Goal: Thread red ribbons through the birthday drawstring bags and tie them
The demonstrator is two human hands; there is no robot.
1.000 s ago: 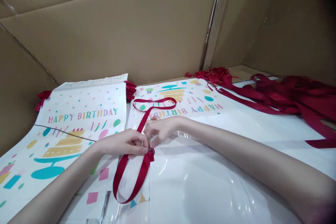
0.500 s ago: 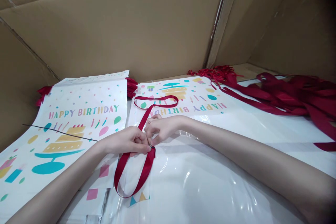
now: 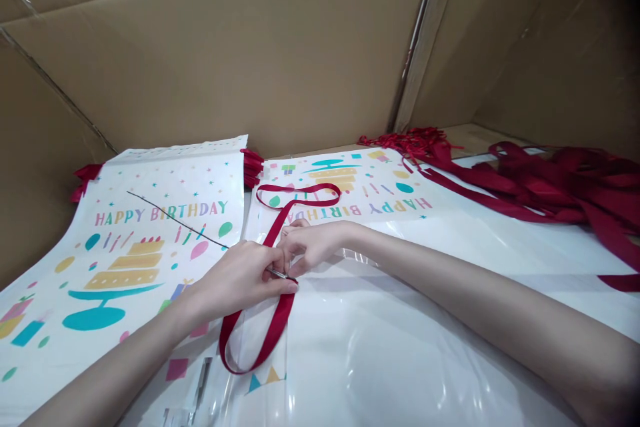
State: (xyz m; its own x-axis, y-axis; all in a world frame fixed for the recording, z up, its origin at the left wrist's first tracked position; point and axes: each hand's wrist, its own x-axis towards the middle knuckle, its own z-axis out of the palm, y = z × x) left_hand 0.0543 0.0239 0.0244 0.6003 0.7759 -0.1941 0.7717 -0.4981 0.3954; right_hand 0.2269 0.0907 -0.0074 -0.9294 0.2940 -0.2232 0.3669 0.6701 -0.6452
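Between the thumb and fingers of my left hand is a thin dark rod with a silvery metal tip. The rod's tail slants out behind the hand to the upper left. Its tip meets the end of a red ribbon, which curves below the hand in a loop and runs up past the fingers to a second loop. Right beside the tip, my right hand has its fingers bent in a pinch, touching my left fingers. What it pinches is hidden. Both hands rest over white plastic sheets.
Printed birthday sheets lie at left, with red ribbon bundles poking out from their sides. An upside-down print lies behind my hands. Loose red ribbons pile up at right. Cardboard walls close off the back.
The rod's tail has swung upward and to the right as my left hand turned. More of the silvery tip shows. My right hand has barely moved.
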